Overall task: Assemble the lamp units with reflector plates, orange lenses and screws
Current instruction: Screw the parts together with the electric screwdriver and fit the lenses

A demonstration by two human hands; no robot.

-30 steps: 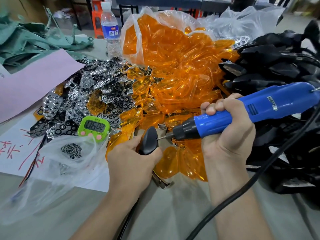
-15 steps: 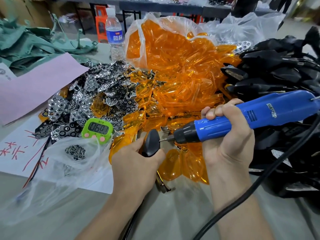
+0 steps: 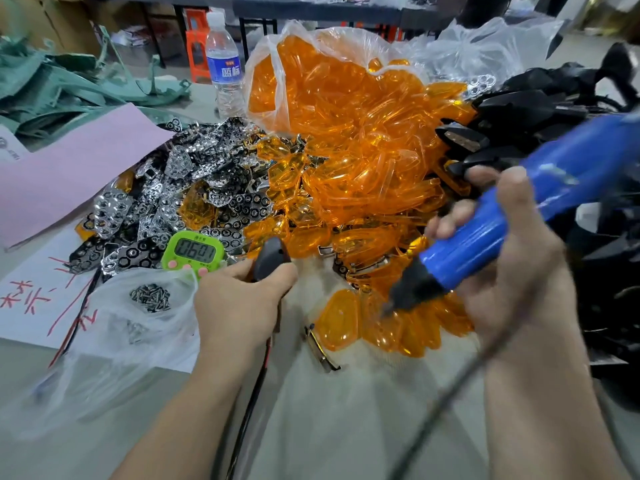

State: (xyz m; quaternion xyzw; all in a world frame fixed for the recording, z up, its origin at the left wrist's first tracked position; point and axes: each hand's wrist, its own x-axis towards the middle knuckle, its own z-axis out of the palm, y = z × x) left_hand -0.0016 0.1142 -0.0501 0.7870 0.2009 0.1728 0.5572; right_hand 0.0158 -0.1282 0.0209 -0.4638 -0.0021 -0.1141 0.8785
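My left hand (image 3: 239, 303) grips a black lamp unit (image 3: 272, 259) low over the table, its wires trailing down toward me. My right hand (image 3: 512, 258) holds a blue electric screwdriver (image 3: 519, 216), blurred, with its black tip (image 3: 401, 299) pointing down-left and well apart from the lamp unit. A heap of orange lenses (image 3: 353, 161) spills from a clear bag in the middle. Shiny reflector plates (image 3: 180, 195) lie piled to the left. Small screws (image 3: 150, 297) sit on a clear plastic bag near my left hand.
A green timer (image 3: 192, 252) stands beside the lamp unit. Black lamp housings (image 3: 540, 119) are stacked at the right. A water bottle (image 3: 225, 67), pink paper (image 3: 69, 168) and green cloth (image 3: 52, 84) lie at the back left. A metal bracket (image 3: 320, 348) lies on the table.
The screwdriver has pulled away from the lamp unit, moving right and tilting tip-down. My left hand still holds the unit and has shifted a little to the left.
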